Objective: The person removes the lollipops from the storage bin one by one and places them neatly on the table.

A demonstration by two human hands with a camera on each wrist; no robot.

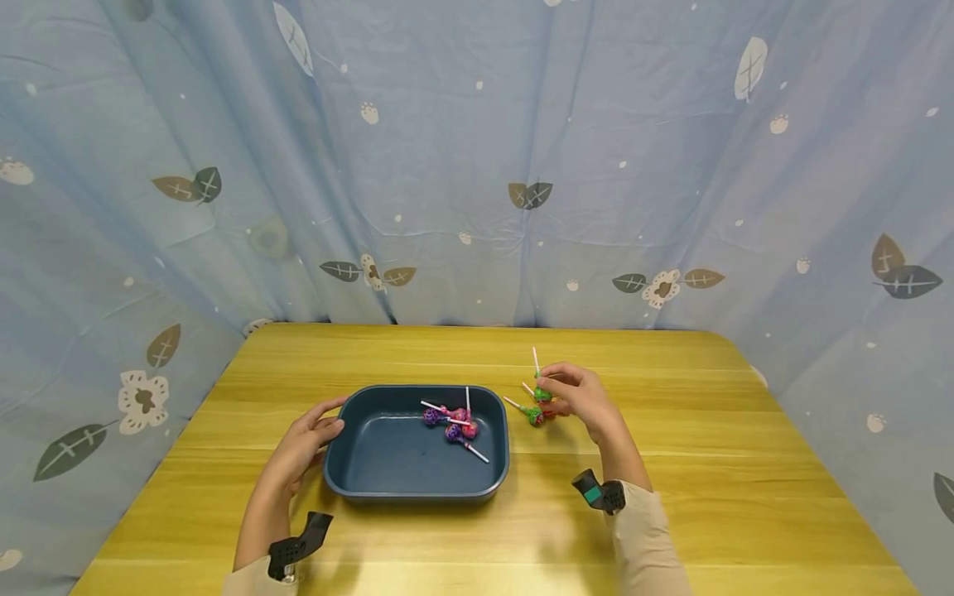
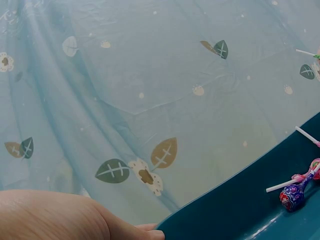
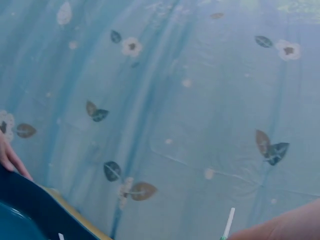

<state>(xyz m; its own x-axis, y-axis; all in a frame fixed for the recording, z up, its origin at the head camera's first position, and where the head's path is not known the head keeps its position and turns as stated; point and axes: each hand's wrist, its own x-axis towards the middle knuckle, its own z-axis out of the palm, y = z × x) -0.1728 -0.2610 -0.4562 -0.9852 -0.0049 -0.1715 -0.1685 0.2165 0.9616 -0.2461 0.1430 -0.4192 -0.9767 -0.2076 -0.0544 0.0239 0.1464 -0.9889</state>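
Observation:
A dark blue tray (image 1: pixel 387 459) holds several purple and pink lollipops (image 1: pixel 454 433) in its right part. My left hand (image 1: pixel 301 443) rests on the tray's left rim, thumb over the edge; the left wrist view shows this hand (image 2: pixel 60 217) at the tray's rim (image 2: pixel 215 215). Right of the tray, my right hand (image 1: pixel 585 401) pinches a green-wrapped lollipop, its white stick (image 1: pixel 535 361) pointing up. Green and red lollipops (image 1: pixel 534 415) lie just under those fingers, partly covered. In the right wrist view the stick (image 3: pixel 229 222) stands beside the hand (image 3: pixel 285 225).
The wooden table (image 1: pixel 708 455) extends around the tray on all sides. A blue curtain (image 1: pixel 477 165) with leaf and flower prints hangs behind the table and along both sides.

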